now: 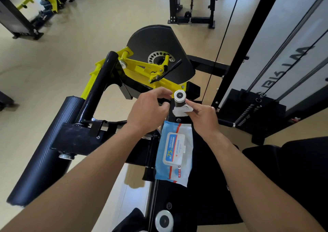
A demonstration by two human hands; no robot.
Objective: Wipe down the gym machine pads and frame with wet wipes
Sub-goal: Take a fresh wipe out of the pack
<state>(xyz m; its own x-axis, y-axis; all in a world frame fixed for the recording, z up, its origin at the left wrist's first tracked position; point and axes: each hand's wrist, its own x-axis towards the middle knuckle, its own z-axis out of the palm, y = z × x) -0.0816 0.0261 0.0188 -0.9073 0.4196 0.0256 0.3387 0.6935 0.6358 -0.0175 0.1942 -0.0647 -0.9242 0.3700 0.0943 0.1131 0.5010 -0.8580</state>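
A black and yellow gym machine fills the middle of the view. Its upright handle has a silver end cap. My right hand presses a crumpled white wet wipe against the base of that handle. My left hand hovers just left of the handle, fingers curled and apart, holding nothing. A blue and white wet wipe pack lies on the black seat pad below both hands. A long black roller pad slants down at the left.
A weight stack with guide rods and cable stands at the right. Other black and yellow machines sit on the beige floor at the back left, and a black frame at the back. A second silver-capped handle is at the bottom.
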